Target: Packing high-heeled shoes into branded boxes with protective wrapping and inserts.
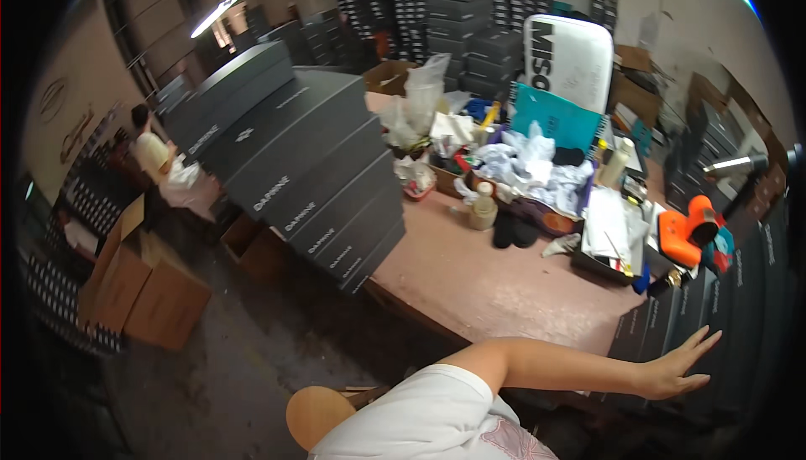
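My left arm, in a white short sleeve, stretches across my front to the right. My left hand (676,372) is open at its end, fingers spread and nothing held. It is by the dark grey shoe boxes (701,302) stacked along the right of the table; I cannot tell whether the fingers touch them. No part of my right hand shows. On the table's left stands another tall stack of dark grey shoe boxes (323,158).
The pinkish table (504,292) bears a heap of white crumpled paper (533,166), a bottle (483,206), an open box of papers (606,229) and an orange tape dispenser (678,237). A round wooden stool (319,418) is near me. Cardboard boxes (168,305) and a person (155,154) are at left.
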A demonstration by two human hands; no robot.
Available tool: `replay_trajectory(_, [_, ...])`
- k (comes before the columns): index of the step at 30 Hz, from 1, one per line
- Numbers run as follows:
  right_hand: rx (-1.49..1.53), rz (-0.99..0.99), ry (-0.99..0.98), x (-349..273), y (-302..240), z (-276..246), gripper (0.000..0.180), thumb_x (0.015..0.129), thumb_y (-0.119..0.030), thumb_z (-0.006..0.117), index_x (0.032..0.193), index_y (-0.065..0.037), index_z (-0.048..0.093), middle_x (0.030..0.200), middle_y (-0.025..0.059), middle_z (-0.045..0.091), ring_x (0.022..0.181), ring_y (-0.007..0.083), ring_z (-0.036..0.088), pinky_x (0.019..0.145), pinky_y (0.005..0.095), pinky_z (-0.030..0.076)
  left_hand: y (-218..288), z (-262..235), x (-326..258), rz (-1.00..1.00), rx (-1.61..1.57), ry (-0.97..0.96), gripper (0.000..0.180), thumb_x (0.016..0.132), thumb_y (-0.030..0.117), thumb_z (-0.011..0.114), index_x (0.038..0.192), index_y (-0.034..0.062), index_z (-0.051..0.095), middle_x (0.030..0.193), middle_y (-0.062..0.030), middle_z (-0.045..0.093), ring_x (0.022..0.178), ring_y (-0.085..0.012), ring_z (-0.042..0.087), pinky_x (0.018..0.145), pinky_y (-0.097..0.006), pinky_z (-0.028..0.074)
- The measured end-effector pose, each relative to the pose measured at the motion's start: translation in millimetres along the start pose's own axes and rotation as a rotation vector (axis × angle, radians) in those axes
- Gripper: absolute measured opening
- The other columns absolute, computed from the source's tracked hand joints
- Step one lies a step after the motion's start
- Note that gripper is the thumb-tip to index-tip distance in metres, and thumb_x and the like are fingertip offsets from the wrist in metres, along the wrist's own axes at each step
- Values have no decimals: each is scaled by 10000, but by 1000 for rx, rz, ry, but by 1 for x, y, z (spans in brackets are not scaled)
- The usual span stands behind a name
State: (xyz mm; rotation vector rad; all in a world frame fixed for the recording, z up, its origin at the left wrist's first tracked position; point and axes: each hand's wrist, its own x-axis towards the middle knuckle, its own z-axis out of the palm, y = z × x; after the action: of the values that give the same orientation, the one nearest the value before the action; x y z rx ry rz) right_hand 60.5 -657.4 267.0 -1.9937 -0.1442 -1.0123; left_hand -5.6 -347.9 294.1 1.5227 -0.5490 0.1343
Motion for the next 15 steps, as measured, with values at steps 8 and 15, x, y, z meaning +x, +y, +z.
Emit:
replay_trajectory(8, [577,199,-1207,-203,-174,189,442,897,-124,589,1296,21,468,1190,125,557,910,168,599,690,265,509,126,-197,-252,560,898,887,589,887,239,642,1377,16,406,1460,-214,288,1344,-374,321,1081,-488,278])
replay_trajectory(15, [1209,-178,-1737,-276,-447,299,673,887,-174,644,1440,-23,293,1448,144,364,1029,218,573,761,284,498,254,-349,-498,125,1135,1908,429,1000,348,446,1232,0,542,1140,-82,564,1043,-164,534,914,-291,407])
